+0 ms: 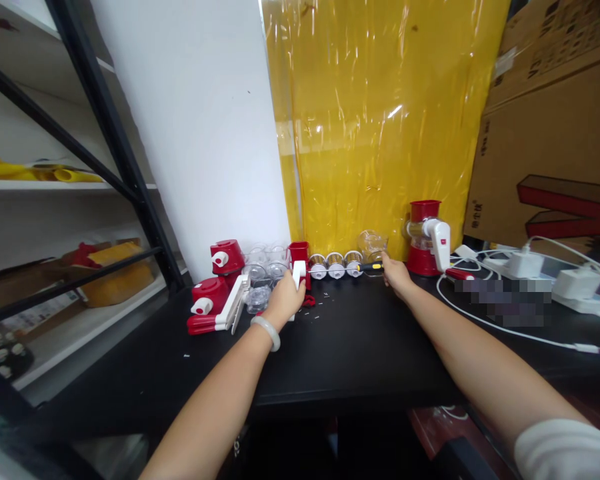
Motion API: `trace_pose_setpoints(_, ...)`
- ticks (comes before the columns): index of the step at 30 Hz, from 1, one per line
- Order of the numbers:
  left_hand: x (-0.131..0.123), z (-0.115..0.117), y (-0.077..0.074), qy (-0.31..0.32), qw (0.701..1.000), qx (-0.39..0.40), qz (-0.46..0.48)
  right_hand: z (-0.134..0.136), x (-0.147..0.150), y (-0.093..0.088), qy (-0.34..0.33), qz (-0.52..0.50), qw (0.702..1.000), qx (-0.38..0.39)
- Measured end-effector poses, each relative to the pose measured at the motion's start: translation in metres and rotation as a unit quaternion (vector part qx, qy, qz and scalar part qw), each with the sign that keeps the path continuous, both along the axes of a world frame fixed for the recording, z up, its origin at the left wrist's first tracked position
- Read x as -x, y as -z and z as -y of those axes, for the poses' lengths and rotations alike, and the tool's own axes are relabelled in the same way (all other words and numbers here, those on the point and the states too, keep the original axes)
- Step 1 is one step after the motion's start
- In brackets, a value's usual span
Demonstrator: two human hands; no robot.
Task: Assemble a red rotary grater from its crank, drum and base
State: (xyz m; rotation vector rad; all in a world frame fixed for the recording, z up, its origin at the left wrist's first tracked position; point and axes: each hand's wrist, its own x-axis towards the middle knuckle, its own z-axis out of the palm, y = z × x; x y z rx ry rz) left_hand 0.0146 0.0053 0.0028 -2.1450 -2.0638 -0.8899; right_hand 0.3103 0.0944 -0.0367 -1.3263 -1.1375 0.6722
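Observation:
My left hand (286, 297), with a pale bangle at the wrist, grips a red and white grater part (299, 268) near the back of the black table. In my right hand (396, 275) is a screwdriver (371, 267) with a black and yellow handle, its thin shaft pointing left to the white section of that part. Behind the shaft stand metal grater drums (335, 266) in a row. Clear plastic pieces (266, 261) and red housings (227, 256) sit to the left, with white crank arms (234, 303) in front of them.
An assembled red and white grater (425, 241) stands at the right back. White cables and chargers (525, 264) lie farther right, beside a large cardboard box (550, 147). Small screws (321, 305) are scattered on the black table (340, 360). Shelving (100, 300) rises at the left.

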Motion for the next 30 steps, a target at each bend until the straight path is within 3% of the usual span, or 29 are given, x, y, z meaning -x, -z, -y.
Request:
trace_pose_setpoints(10, -0.002, 0.005, -0.004, -0.003, 1.0, 0.0, -0.002, -0.003, -0.005, 0.0, 0.037, 0.02, 0.997, 0.07)
trace_pose_setpoints(14, 0.0, 0.002, -0.002, -0.003, 1.0, 0.004, 0.002, 0.003, 0.005, -0.007, -0.035, -0.104, 0.992, 0.054)
trace_pose_setpoints(19, 0.005, -0.003, 0.001, -0.009, 1.0, 0.014, 0.01, 0.012, 0.015, -0.015, -0.162, -0.24, 0.957, 0.014)
trace_pose_setpoints(30, 0.007, -0.004, 0.002, -0.01, 1.0, 0.02, 0.011, 0.014, 0.013, -0.018, -0.168, -0.232, 0.958, 0.008)
